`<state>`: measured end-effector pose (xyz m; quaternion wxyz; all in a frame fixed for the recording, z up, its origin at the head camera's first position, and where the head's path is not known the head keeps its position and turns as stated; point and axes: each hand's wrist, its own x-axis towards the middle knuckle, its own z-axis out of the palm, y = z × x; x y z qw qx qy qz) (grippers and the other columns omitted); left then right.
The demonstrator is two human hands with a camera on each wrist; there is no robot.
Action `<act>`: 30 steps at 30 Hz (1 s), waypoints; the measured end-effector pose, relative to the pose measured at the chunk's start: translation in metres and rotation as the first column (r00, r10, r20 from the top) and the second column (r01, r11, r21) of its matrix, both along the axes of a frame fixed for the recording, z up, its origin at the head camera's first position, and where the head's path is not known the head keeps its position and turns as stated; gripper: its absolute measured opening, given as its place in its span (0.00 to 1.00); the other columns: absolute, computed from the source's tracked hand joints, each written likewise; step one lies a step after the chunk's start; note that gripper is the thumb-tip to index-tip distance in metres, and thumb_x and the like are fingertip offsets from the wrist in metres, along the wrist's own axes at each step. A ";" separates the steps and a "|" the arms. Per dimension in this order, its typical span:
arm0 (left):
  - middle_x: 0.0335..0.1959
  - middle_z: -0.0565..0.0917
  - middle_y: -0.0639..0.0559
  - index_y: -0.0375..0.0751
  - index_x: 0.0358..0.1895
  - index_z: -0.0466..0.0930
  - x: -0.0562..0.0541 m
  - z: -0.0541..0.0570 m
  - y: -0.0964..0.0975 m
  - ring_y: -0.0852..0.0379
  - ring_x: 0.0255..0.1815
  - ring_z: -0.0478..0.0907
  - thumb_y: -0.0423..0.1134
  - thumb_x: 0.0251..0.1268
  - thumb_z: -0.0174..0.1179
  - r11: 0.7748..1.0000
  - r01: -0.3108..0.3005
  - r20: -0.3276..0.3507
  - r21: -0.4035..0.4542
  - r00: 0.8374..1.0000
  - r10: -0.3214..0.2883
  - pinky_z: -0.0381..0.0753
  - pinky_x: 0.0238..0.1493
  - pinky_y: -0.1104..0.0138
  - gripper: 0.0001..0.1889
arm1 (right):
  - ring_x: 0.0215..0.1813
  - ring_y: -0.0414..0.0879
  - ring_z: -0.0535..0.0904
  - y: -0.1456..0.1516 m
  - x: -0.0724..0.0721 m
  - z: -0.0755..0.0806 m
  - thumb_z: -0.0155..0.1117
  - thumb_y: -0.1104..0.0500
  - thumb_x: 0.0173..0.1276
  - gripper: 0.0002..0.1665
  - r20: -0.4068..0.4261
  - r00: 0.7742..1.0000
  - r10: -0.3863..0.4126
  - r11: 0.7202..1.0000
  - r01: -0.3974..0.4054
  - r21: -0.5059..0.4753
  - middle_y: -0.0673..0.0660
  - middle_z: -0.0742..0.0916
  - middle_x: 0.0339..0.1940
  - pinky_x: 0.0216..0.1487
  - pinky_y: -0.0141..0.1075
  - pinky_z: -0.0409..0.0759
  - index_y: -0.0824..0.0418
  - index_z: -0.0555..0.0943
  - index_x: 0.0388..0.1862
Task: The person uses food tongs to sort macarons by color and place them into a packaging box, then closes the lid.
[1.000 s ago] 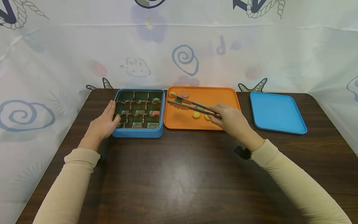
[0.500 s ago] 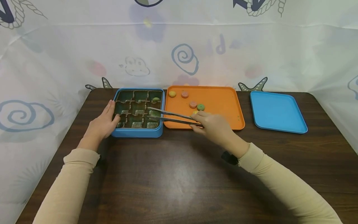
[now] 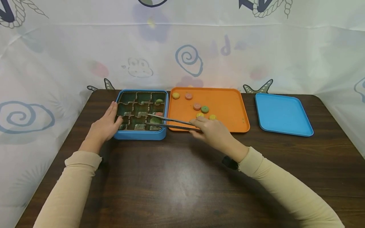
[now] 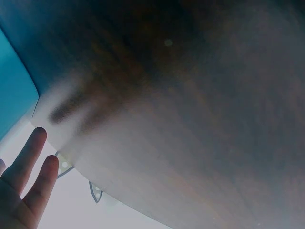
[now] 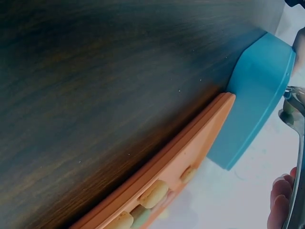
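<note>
My right hand (image 3: 212, 131) grips metal tongs (image 3: 178, 121) that reach left over the blue box (image 3: 139, 135). Between the tong tips, at the box's front right compartment, is a green round cookie-like piece (image 3: 155, 120); whether it touches the bottom I cannot tell. The box has a dark insert divided into several compartments. A green piece (image 3: 159, 101) lies in its back right compartment, and a pink piece (image 3: 158, 114) in the one before it. My left hand (image 3: 104, 126) rests against the box's left side, fingers straight, thumb at the rim. Straight fingers (image 4: 40, 188) show in the left wrist view.
Right of the box, an orange tray (image 3: 225, 104) carries several pieces, among them yellow ones (image 3: 176, 95), pink ones (image 3: 188, 96) and a green one (image 3: 204, 109). A blue tray (image 3: 283, 114) lies farther right on the dark wooden table (image 3: 176, 177). Behind hangs a printed cloth.
The tongs have carried a green piece from the orange tray's left part leftward to the box, then slightly toward the front right compartment. My left hand has stayed at the box.
</note>
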<state>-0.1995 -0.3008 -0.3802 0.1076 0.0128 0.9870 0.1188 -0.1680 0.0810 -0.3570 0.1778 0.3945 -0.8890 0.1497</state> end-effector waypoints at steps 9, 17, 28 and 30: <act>0.78 0.27 0.43 0.41 0.75 0.21 0.000 -0.002 0.000 0.28 0.73 0.52 0.55 0.74 0.22 1.000 0.003 -0.004 0.003 1.000 -0.003 0.65 0.59 0.34 0.36 | 0.17 0.39 0.70 -0.001 0.000 0.000 0.69 0.56 0.61 0.17 0.026 1.000 -0.004 1.000 0.004 -0.011 0.54 0.84 0.32 0.19 0.28 0.72 0.62 0.83 0.47; 0.78 0.27 0.43 0.41 0.75 0.22 0.000 -0.001 0.000 0.28 0.73 0.52 0.55 0.74 0.22 1.000 0.004 -0.001 0.011 1.000 -0.004 0.65 0.59 0.34 0.36 | 0.18 0.39 0.72 -0.001 -0.001 0.000 0.69 0.55 0.61 0.18 0.063 0.998 -0.017 1.000 0.017 0.001 0.55 0.85 0.34 0.19 0.28 0.73 0.62 0.83 0.49; 0.78 0.27 0.42 0.41 0.75 0.21 0.000 0.000 0.000 0.28 0.73 0.51 0.55 0.74 0.22 1.000 0.002 0.004 0.010 1.000 -0.002 0.63 0.60 0.33 0.36 | 0.24 0.43 0.80 0.001 -0.001 0.000 0.68 0.53 0.61 0.22 0.069 0.996 -0.053 0.999 0.053 0.006 0.57 0.88 0.39 0.25 0.33 0.80 0.64 0.82 0.51; 0.78 0.27 0.42 0.41 0.75 0.21 0.000 -0.001 0.000 0.28 0.73 0.51 0.55 0.74 0.22 1.000 0.001 0.006 0.008 1.000 -0.001 0.64 0.60 0.33 0.36 | 0.23 0.43 0.79 0.003 -0.001 0.000 0.68 0.52 0.62 0.23 0.066 0.996 -0.062 0.998 0.062 0.004 0.58 0.87 0.40 0.24 0.32 0.78 0.64 0.81 0.51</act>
